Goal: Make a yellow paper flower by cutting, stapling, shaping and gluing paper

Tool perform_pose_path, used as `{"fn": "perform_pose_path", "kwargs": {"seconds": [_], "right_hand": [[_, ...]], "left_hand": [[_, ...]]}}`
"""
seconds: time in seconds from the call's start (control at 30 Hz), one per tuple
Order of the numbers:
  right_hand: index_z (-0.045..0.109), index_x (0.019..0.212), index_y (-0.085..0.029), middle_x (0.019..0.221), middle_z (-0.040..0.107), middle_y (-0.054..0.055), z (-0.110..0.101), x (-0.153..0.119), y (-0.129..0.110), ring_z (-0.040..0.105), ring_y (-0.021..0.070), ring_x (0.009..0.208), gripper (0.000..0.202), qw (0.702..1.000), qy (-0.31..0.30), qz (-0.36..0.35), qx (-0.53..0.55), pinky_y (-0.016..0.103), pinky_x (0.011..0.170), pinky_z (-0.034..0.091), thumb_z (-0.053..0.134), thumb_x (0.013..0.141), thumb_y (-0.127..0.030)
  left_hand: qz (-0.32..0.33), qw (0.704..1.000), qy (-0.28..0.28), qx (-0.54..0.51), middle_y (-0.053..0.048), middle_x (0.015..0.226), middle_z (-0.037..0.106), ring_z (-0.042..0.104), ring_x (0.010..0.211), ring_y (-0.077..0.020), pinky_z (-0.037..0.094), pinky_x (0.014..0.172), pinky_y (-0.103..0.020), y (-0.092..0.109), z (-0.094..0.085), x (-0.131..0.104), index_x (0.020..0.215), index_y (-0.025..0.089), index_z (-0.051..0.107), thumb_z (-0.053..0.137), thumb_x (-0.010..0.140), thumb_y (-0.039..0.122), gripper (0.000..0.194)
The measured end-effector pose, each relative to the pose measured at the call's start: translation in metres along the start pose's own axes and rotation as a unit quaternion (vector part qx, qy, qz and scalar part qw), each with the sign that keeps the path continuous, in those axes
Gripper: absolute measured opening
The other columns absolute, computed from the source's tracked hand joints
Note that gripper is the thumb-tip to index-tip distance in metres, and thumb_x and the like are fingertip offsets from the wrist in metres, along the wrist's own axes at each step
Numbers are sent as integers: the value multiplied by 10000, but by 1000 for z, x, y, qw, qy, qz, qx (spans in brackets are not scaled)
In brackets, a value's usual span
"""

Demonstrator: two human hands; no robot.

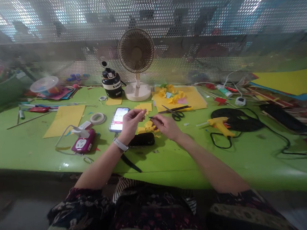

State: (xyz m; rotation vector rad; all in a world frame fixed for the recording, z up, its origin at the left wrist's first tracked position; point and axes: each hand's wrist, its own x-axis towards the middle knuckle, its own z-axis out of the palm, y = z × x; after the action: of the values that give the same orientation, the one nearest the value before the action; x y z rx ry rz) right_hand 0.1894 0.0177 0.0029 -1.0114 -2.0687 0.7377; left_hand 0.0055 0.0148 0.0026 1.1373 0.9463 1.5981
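Observation:
Above the middle of the green table, my left hand is closed in a pinch at one end of a thin stem-like piece. My right hand pinches its other end, where a small dark bit shows at the fingertips. The piece is too fine to tell whether it is wire or a stick. Beneath the hands lie yellow paper cuttings and a black case-like object. A lit phone rests left of my left hand. Black scissors lie just beyond my right hand.
A fan and a dark bottle stand at the back. Yellow paper flowers lie on yellow sheets. On the right is a yellow glue gun with its cord; on the left, a purple power socket and a tape roll.

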Motion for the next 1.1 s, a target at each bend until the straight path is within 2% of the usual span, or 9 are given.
{"fn": "perform_pose_path", "kwargs": {"seconds": [0.3, 0.73, 0.9, 1.0, 1.1], "right_hand": [[649, 1001, -205, 804, 725, 55, 0, 0, 4, 707, 200, 683, 317, 1000, -1, 0, -17, 301, 622, 531, 497, 983, -483], [665, 1000, -197, 833, 731, 61, 0, 1, 5, 703, 191, 668, 307, 999, -6, -12, -36, 287, 611, 521, 488, 987, -448], [657, 970, -202, 825, 732, 56, 0, 1, 7, 706, 194, 675, 273, 999, -9, -12, -50, 282, 602, 514, 495, 986, -421], [621, 949, -201, 808, 716, 50, 0, 1, 8, 705, 183, 654, 257, 1000, -6, 6, -22, 274, 587, 515, 499, 976, -426], [563, 944, -207, 801, 695, 32, -1, 3, 6, 691, 152, 609, 273, 996, 13, 51, 68, 243, 539, 504, 511, 956, -475]], "left_hand": [[-2, 1000, 17, -15, 3, 662, 652, 551, 581, -75, 448, 592, -228, -5, -5, 6, 771, 176, 753, 871, 678, 431, 296], [-36, 998, 21, -48, 11, 662, 632, 537, 577, -63, 444, 592, -220, -2, -5, 5, 775, 169, 738, 880, 667, 426, 314], [-38, 996, 44, -61, 8, 693, 644, 565, 604, -63, 465, 607, -206, -2, -10, 9, 786, 177, 729, 880, 667, 424, 313], [-49, 994, 54, -80, 12, 704, 646, 586, 619, -60, 463, 599, -189, 2, -11, 11, 786, 178, 717, 888, 651, 422, 327], [-75, 991, 40, -99, 14, 717, 652, 611, 637, -62, 459, 590, -180, 6, -9, 10, 807, 177, 714, 890, 644, 417, 339]]}}
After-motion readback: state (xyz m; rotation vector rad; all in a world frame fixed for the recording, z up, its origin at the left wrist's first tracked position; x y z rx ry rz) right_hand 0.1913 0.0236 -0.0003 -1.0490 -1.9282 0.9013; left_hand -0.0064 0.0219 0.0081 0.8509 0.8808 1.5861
